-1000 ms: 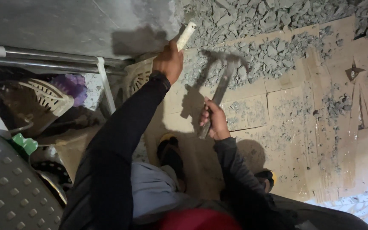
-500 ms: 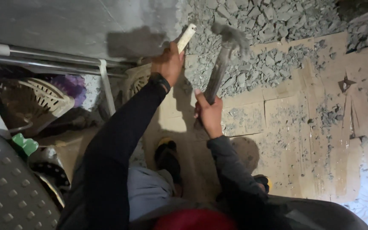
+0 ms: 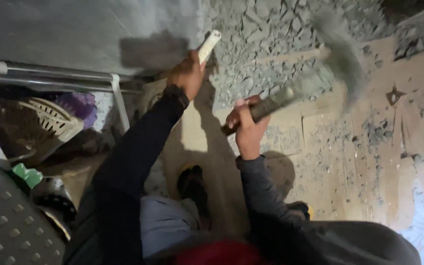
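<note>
My left hand (image 3: 186, 75) grips a pale chisel (image 3: 208, 45), its tip set against the edge of the grey wall (image 3: 74, 24) where the plaster is broken away. My right hand (image 3: 247, 125) is closed around the dark handle of a hammer (image 3: 290, 95). The hammer's head is a motion blur out to the right of the chisel, apart from it. Both arms wear dark sleeves.
Grey rubble (image 3: 280, 34) covers the ground by the wall, spilling onto flattened cardboard (image 3: 349, 157). My shoe (image 3: 192, 184) stands on the cardboard. At left are metal pipes (image 3: 50, 73), a woven plastic basket (image 3: 50, 118) and a studded grey surface (image 3: 6, 225).
The hammer rose from low beside the chisel, then swung out to the right and now blurs in motion. The left hand has kept the chisel on the wall edge.
</note>
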